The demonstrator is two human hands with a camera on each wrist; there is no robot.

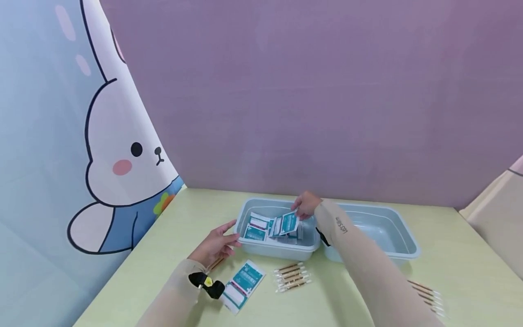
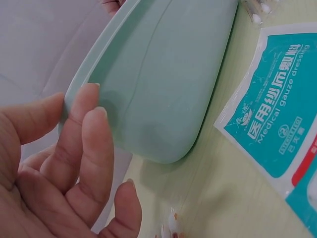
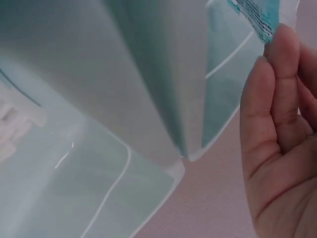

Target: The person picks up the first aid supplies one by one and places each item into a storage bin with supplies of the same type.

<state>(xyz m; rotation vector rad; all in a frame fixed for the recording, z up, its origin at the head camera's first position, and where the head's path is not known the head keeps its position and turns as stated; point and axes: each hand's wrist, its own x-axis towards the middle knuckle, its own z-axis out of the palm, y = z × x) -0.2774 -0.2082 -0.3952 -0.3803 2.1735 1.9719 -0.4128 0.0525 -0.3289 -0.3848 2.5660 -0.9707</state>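
Observation:
My right hand (image 1: 307,205) pinches a green-and-white gauze dressing packet (image 1: 289,222) by its edge, over the left light-blue plastic basin (image 1: 278,250). In the right wrist view the fingertips (image 3: 285,44) hold the packet's corner (image 3: 265,20). More gauze packets (image 1: 255,232) lie inside that basin. At its left corner my left hand (image 1: 215,245) grips the rim (image 2: 77,89) between thumb and fingers, the other fingers loosely bent. On the table in front lies another packet, printed "Medical gauze dressing" (image 2: 277,99).
A second light-blue basin (image 1: 402,227) stands to the right, partly behind my right forearm; white tips (image 3: 15,124) show inside it. Bagged cotton swabs (image 1: 292,277) lie in front of the left basin, more swabs (image 1: 426,297) at the right. A purple backdrop (image 1: 306,113) rises behind the table.

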